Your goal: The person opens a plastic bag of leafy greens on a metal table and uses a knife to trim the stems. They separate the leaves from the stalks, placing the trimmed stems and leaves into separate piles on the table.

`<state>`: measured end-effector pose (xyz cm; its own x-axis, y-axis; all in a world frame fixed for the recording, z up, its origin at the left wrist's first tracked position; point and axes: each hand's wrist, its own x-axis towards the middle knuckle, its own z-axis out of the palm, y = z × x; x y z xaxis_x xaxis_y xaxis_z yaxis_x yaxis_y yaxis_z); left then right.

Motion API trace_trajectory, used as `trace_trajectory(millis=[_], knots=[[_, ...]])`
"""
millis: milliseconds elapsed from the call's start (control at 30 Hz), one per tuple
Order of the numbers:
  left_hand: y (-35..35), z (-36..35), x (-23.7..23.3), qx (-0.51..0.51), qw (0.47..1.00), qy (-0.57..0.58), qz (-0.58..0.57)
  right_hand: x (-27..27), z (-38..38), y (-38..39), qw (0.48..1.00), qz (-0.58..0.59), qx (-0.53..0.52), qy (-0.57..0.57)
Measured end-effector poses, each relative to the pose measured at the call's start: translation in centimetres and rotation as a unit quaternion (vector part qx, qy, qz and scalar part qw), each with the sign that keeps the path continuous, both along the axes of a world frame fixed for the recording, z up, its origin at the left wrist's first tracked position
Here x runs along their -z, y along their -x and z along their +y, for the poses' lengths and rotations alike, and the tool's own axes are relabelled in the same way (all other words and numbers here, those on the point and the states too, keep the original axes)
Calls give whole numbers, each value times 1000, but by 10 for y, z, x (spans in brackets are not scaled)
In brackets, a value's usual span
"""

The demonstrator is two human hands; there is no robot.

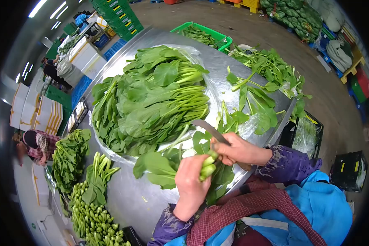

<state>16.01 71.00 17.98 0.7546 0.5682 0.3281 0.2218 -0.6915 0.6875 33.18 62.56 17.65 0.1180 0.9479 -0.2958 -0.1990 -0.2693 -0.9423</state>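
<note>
My left hand (191, 182) is closed round the pale stems of a leafy green (208, 168), whose leaves spread below and to the left over the metal table. In my right hand (238, 151) is a curved knife (212, 132), its blade pointing up and left, with the fingers touching the stem end. Beyond both hands a large heap of leafy greens (156, 98) lies on clear plastic. Loose leaves (258, 106) are scattered on the metal to the right of it.
Bundled greens (94, 209) are stacked along the table's left side. A green basket (178, 29) stands past the far edge, beside trimmed leaves (270, 69). Black crates (348, 171) are on the floor at right. A co-worker (41, 143) is at far left.
</note>
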Motion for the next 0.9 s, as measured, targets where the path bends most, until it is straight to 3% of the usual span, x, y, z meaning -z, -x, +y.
trace_trajectory(millis=[67,100,133,400,467,500,567,600,667,733,833,867,900], knots=[[1,4,2,-20,990,138,-17,12,0,-1,1000,15,0,-13],[2,5,1,-17,987,160,-6,16,0,1,964,-233,24,-129],[2,6,1,-14,983,182,5,17,0,3,854,-462,46,-236],[4,7,1,40,981,188,-4,43,-5,-9,848,-503,8,-170],[9,9,-1,65,981,182,-19,70,-5,-35,855,-511,-76,43],[12,11,-5,70,968,238,-15,71,-5,-42,854,-513,-74,43],[23,18,-21,85,932,353,-3,70,-4,-53,853,-519,-37,39],[32,21,-23,94,888,446,-60,72,2,-58,853,-519,-36,41],[49,32,-31,164,811,524,-203,76,25,-69,849,-525,53,16],[60,39,-35,197,731,536,-373,79,53,-84,861,-504,72,28],[79,58,-56,248,674,551,-424,105,100,-108,854,-504,125,-33],[83,64,-57,278,606,586,-461,114,115,-113,814,-544,178,-103],[85,67,-57,276,573,596,-491,112,125,-115,765,-577,230,-171]])
